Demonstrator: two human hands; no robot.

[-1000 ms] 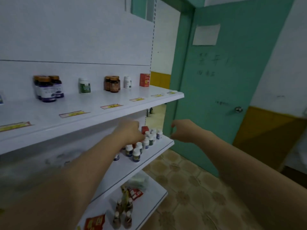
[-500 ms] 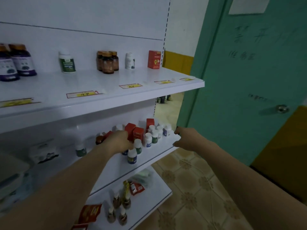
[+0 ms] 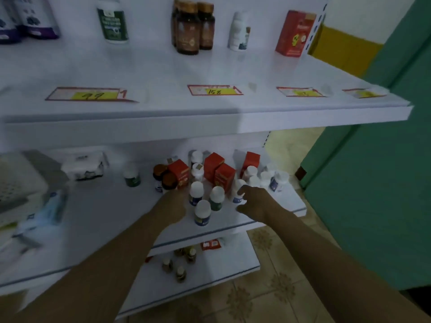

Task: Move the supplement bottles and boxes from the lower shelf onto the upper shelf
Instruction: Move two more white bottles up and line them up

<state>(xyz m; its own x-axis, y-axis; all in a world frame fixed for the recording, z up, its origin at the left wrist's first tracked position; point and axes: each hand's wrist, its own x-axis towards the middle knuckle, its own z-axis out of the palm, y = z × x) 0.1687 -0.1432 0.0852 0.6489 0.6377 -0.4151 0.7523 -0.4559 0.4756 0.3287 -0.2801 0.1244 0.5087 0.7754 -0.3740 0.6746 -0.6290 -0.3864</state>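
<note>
The lower shelf (image 3: 98, 213) carries a cluster of small white-capped bottles (image 3: 202, 212), several red boxes (image 3: 224, 175) and two brown-lidded jars (image 3: 168, 180). My left hand (image 3: 173, 206) lies on that shelf just left of the white-capped bottles, below a red box (image 3: 180, 173); its fingers are hidden from me. My right hand (image 3: 254, 201) reaches in from the right, fingers apart around a white bottle with a blue label (image 3: 238, 191). The upper shelf (image 3: 210, 113) holds brown bottles (image 3: 190, 26), a green-label bottle (image 3: 112, 21), a white bottle (image 3: 238, 31) and a red box (image 3: 294, 33).
Price tags (image 3: 214, 90) lie along the upper shelf's front. Packets and a white tub (image 3: 82, 166) sit at the left of the lower shelf. A bottom shelf (image 3: 233, 271) holds small brown bottles. A green door (image 3: 377, 183) stands to the right, tiled floor below.
The view has moved closer and dropped toward the lower shelf. My right hand has moved in from the shelf's edge to the white bottle; my left hand has stayed by the cluster.
</note>
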